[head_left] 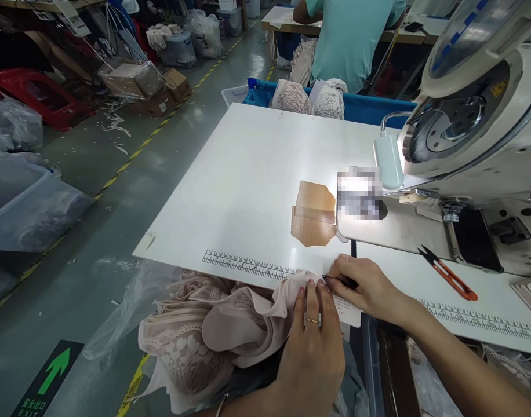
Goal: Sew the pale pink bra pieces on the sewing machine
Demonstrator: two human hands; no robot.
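Observation:
My left hand lies at the table's front edge, its fingertips pressed on the strip of a beige lace bra; its thumb is hidden. The bra's moulded cups and lace hang over the edge toward my lap. My right hand is closed around a small black pointed tool, whose tip meets the fabric beside my left fingertips. The tool's exact kind is hidden by my fingers. Under my hands a white printed card or paper sticks out over the edge.
A sewing machine stands on the right of the white table. Orange-handled snips lie near it, and brown tape is stuck on the tabletop. Behind is a blue bin with bras; a person in teal sits beyond.

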